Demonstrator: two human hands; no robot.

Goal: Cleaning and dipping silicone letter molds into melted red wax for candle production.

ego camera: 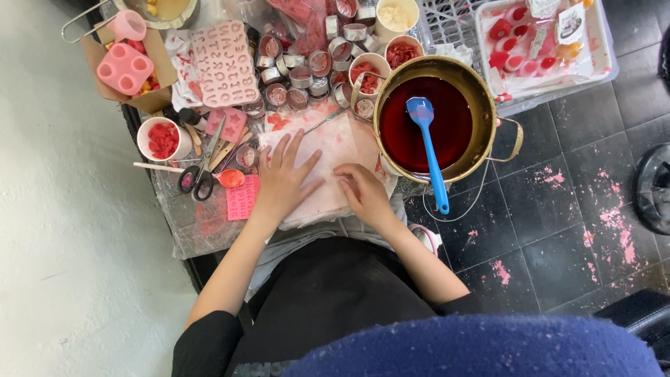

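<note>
My left hand (283,179) lies flat, fingers spread, on a white sheet of paper stained pink (328,143) on the low work surface. My right hand (363,192) rests on the same sheet's near right part, fingers curled down onto the paper. Just right of my hands stands a brass pot (481,98) of dark red liquid, with a blue spatula (429,150) leaning in it, its handle sticking out over the rim toward me.
Scissors (199,178) and a red spoon (227,178) lie left of my left hand. Several small metal cups (300,73), pink silicone moulds (225,63), cups of red pieces (162,138) and a white tray (604,49) crowd the back. Black tiled floor (558,230) lies to the right.
</note>
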